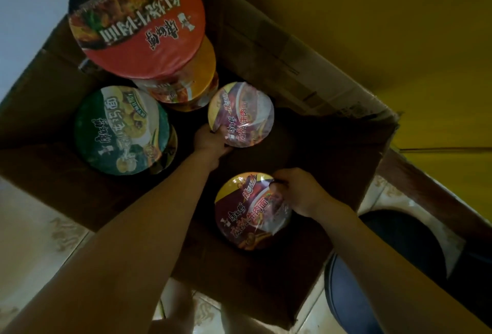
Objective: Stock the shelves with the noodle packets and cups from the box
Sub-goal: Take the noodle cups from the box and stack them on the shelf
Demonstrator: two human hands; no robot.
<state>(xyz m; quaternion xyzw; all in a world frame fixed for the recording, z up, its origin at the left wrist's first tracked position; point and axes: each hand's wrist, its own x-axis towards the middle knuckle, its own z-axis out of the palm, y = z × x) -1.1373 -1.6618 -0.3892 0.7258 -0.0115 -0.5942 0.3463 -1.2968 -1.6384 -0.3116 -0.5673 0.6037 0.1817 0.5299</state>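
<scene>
Inside the open cardboard box (346, 152) on the tiled floor (32, 240), the left hand (211, 142) grips the far purple cup (241, 114) by its near rim. The right hand (300, 192) clasps the near purple cup (253, 211) at its right edge. A green-lidded cup (122, 130) and a tall stack topped by a red-lidded cup (137, 18) crowd the box's left side, just beside the left hand.

The 1 head-worn wide-angle camera looks steeply down from close above into the open cardboard box (48, 126), which fills most of the view over the tiled floor (32, 240).
</scene>
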